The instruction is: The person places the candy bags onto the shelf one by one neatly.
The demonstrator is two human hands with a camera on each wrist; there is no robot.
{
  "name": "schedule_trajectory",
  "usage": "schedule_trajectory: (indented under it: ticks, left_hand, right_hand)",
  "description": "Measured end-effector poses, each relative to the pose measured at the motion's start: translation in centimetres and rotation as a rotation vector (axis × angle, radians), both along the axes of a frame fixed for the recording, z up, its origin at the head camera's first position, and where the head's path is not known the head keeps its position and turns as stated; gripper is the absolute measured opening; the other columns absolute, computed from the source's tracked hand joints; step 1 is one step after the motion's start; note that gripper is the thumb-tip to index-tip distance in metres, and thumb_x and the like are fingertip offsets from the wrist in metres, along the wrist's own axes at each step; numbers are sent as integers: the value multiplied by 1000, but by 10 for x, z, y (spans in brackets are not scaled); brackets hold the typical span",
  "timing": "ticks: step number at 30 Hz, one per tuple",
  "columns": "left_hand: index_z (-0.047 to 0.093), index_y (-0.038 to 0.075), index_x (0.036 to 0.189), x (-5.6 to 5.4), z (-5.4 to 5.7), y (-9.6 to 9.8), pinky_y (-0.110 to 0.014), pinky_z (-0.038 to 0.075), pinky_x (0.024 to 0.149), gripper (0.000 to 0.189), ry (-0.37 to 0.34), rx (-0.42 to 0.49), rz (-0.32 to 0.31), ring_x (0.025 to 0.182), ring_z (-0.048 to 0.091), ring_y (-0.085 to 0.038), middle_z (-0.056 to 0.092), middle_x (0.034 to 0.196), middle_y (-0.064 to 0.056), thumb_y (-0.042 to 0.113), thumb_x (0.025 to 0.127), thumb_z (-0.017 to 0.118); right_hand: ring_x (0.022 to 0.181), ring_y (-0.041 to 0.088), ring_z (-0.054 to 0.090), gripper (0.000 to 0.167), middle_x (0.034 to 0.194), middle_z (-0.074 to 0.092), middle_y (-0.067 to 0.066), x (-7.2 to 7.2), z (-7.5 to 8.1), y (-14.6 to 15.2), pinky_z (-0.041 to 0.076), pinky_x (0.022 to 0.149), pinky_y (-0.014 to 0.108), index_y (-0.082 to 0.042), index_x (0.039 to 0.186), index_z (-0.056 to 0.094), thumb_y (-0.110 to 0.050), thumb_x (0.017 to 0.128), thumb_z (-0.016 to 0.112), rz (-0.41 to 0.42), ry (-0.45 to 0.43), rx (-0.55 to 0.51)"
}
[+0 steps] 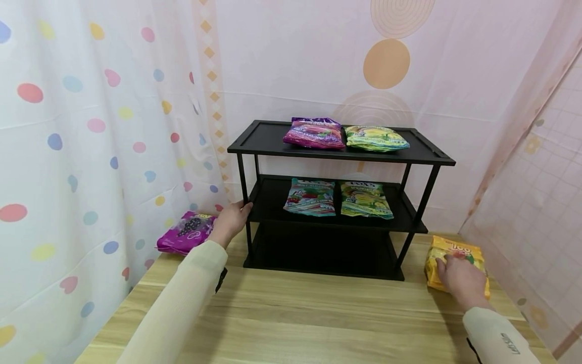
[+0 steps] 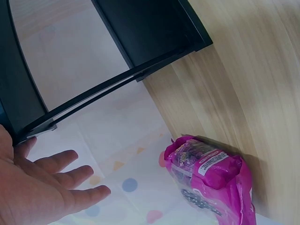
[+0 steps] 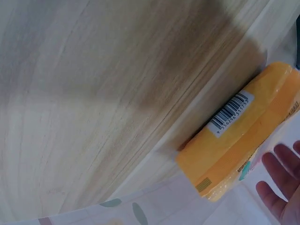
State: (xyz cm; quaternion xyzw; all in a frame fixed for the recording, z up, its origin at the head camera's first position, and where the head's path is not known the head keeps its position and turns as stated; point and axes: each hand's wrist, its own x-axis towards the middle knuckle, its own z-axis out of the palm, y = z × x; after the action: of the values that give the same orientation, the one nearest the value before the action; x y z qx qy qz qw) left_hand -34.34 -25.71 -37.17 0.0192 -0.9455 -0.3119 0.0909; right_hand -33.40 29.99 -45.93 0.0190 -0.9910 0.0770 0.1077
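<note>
A black three-tier shelf rack [image 1: 318, 222] stands on the table. My left hand [image 1: 232, 218] holds its middle tier at the left end; in the left wrist view the other fingers of that hand [image 2: 51, 183] spread out past the corner, thumb hidden. To its left lies a purple candy bag with a grape picture [image 1: 186, 232], apart from the hand. My right hand [image 1: 465, 280] is over a yellow-orange candy bag [image 1: 454, 246] on the table, right of the rack. In the right wrist view its fingers [image 3: 279, 173] are extended beside the bag's printed face; contact cannot be told.
On the top tier lie a purple-pink candy bag [image 1: 314, 134] and a yellow-green one [image 1: 376, 138]. The middle tier bears a teal candy bag [image 1: 310, 198] and another yellow-green bag [image 1: 365, 200]. Curtains [image 1: 91, 151] border the wooden table [image 1: 291, 318] at the back and sides.
</note>
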Motion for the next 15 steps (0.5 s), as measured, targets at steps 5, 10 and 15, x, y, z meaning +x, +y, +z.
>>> schedule_trajectory:
  ticks: [5, 10, 15]
  left_hand:
    - [42, 3, 149, 0, 0, 0, -64, 33, 105, 52, -5, 1, 3, 131, 45, -47, 48, 143, -27, 34, 110, 30]
    - [41, 3, 150, 0, 0, 1, -63, 33, 105, 52, -7, 1, 3, 132, 43, -46, 47, 145, -26, 34, 110, 30]
    - [43, 1, 148, 0, 1, 2, -63, 34, 105, 52, 0, 1, -4, 131, 45, -46, 47, 144, -27, 33, 110, 30]
  right_hand:
    - [93, 55, 57, 44, 109, 58, 37, 1, 1, 7, 47, 71, 62, 11, 119, 56, -29, 102, 46, -53, 23, -76]
    - [97, 56, 53, 62, 106, 52, 40, 4, 4, 18, 46, 70, 62, 16, 123, 46, -44, 104, 42, -142, -82, -173]
    - [94, 54, 54, 96, 106, 48, 44, 6, 6, 31, 47, 71, 60, 25, 128, 32, -67, 98, 30, -256, -233, -239]
